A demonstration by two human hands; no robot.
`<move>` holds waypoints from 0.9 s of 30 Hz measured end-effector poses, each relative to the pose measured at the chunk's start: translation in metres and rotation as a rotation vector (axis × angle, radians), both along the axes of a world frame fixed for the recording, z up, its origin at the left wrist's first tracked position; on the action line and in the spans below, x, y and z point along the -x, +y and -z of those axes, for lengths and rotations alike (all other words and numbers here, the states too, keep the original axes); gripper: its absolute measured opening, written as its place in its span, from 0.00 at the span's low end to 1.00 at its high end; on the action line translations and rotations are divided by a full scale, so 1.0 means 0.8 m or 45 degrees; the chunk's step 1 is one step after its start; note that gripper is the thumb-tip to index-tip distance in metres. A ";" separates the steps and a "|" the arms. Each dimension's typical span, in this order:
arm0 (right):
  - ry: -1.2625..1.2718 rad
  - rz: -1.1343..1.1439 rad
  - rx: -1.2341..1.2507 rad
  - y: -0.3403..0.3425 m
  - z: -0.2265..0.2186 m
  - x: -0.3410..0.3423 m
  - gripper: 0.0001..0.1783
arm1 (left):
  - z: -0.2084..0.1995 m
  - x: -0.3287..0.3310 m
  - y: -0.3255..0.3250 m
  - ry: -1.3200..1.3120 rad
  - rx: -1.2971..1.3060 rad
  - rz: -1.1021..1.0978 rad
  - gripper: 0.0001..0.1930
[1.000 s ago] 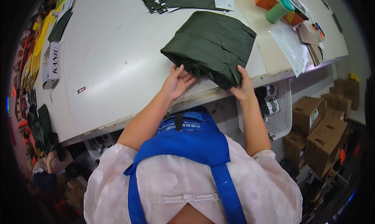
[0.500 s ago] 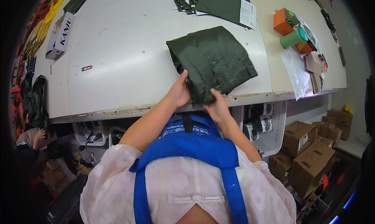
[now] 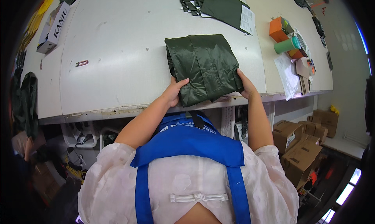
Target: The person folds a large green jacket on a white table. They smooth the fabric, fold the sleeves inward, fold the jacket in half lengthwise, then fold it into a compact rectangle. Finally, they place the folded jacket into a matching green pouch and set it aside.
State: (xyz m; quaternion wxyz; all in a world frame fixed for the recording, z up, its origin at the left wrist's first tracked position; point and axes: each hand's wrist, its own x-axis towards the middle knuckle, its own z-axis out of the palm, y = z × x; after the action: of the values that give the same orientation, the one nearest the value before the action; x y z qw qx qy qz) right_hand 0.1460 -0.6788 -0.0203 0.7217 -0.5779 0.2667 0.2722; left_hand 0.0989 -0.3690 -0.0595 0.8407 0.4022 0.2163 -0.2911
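A folded bundle of shiny dark green fabric [image 3: 205, 64] lies on the white table, its near part at the front edge. A seam runs down its upper face and the near half is creased. At the bundle's left side, my left hand [image 3: 174, 92] grips the edge, thumb on top and the other fingers partly hidden by the cloth. My right hand [image 3: 246, 84] holds the near right corner, thumb uppermost and fingertips out of sight underneath.
Flat dark green pieces [image 3: 224, 10] with a white printed sheet lie at the back. Small red thread snips [image 3: 82, 63] and a white box [image 3: 54, 27] are on the left. An orange box [image 3: 279, 30], green cup [image 3: 285, 45] and papers [image 3: 289, 73] lie right. Cardboard boxes [image 3: 300, 157] stand below.
My right hand has moved from the near edge to the right corner. The bundle now sits squarer to me, its right end drawn in, with a seam showing on top.
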 end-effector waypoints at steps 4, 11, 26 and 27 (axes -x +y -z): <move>0.078 -0.255 0.107 -0.007 0.009 -0.009 0.31 | -0.017 -0.001 0.007 0.055 -0.037 0.037 0.43; 0.136 -0.087 -0.357 0.001 0.020 -0.007 0.31 | -0.019 0.008 -0.002 0.131 -0.098 -0.022 0.42; 0.221 -0.511 -0.279 -0.013 0.023 -0.064 0.39 | -0.034 0.014 -0.011 0.239 -0.045 0.037 0.31; 0.235 -0.500 -0.272 -0.012 0.025 -0.066 0.39 | -0.032 0.014 -0.012 0.210 -0.114 0.054 0.30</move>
State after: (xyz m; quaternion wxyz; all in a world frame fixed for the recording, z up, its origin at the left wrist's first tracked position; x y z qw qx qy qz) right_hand 0.1985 -0.6884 -0.0400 0.6844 -0.5119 0.1837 0.4856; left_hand 0.0875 -0.3786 -0.0343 0.7950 0.4184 0.2890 -0.3308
